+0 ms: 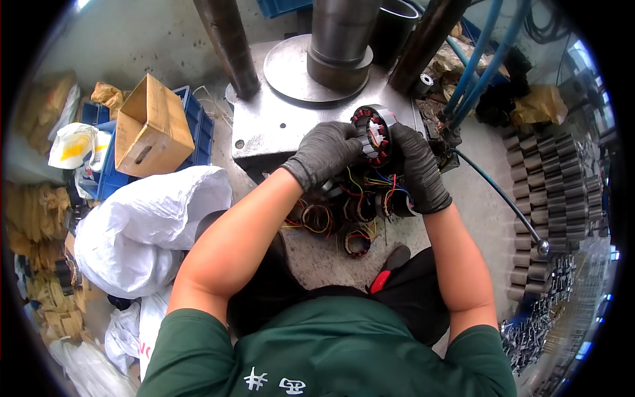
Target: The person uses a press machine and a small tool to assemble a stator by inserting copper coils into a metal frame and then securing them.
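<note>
Both my hands wear dark grey gloves and hold one motor stator (381, 137) upright over the front edge of a metal press table (264, 135). It is a ring with dark windings and red pieces around its inside. My left hand (331, 151) grips its left side, fingers closed on the rim. On the opposite side my right hand (418, 169) is wrapped around the outer wall, its fingertips partly hidden behind the ring. Below my hands, several more stators, one of them a wound stator (357, 243) with coloured wires, rest on the floor.
Behind the stator stand a thick press column (340, 33) on a round plate (284, 69) and two dark pillars (228, 49). A lever with a ball knob (543, 247) juts out at right, near stacked metal cylinders (559, 178). At left are a cardboard box (155, 132) and white sack (142, 231).
</note>
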The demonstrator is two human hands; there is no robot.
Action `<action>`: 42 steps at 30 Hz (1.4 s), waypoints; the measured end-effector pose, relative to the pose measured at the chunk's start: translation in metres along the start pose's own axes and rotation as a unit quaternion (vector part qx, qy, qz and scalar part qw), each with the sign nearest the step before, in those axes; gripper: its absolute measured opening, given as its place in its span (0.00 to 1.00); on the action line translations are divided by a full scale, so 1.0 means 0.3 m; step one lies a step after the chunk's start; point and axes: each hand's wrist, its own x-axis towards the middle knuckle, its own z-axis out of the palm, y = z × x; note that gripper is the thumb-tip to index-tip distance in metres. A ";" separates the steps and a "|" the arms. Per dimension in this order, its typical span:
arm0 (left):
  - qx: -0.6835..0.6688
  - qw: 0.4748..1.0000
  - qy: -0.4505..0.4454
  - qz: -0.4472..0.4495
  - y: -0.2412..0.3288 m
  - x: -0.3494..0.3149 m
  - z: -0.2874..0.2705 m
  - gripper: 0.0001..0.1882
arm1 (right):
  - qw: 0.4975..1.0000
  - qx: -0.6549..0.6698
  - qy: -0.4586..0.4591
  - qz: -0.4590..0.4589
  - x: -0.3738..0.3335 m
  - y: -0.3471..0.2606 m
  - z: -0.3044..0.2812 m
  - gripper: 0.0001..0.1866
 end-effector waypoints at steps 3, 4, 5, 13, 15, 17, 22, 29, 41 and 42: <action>0.181 0.977 -0.075 0.083 0.000 -0.067 -0.018 0.21 | 1.000 0.010 0.023 0.006 -0.008 -0.054 0.001 0.22; 0.183 0.976 -0.077 0.085 0.006 -0.073 -0.028 0.21 | 0.999 0.045 0.014 0.014 -0.001 -0.063 0.015 0.23; 0.185 0.977 -0.095 0.056 0.019 -0.080 -0.035 0.23 | 0.997 0.079 0.006 0.023 0.002 -0.069 0.017 0.23; 0.101 0.987 0.080 0.097 0.001 -0.048 0.001 0.51 | 0.986 0.142 0.082 0.023 0.011 -0.009 -0.121 0.22; 0.089 0.990 0.058 0.092 0.000 -0.039 0.006 0.58 | 0.977 0.197 0.084 0.011 -0.025 -0.078 -0.023 0.21; 0.054 0.975 0.099 0.191 -0.014 -0.029 0.032 0.58 | 0.961 0.268 0.067 0.003 -0.083 -0.167 0.073 0.21; -0.097 0.954 0.131 0.253 -0.006 -0.025 0.079 0.53 | 0.964 0.266 -0.013 0.010 -0.091 -0.117 0.000 0.25; -0.180 0.952 0.103 0.223 0.068 -0.071 0.030 0.54 | 0.983 0.136 -0.097 -0.077 -0.113 -0.151 -0.001 0.53; -0.147 0.955 0.109 0.235 0.030 -0.073 0.018 0.57 | 0.926 -0.242 -0.110 -0.268 -0.068 -0.090 -0.058 0.73; -0.153 0.951 0.107 0.248 0.033 -0.069 0.023 0.57 | 0.926 -0.243 -0.108 -0.268 -0.068 -0.093 -0.055 0.73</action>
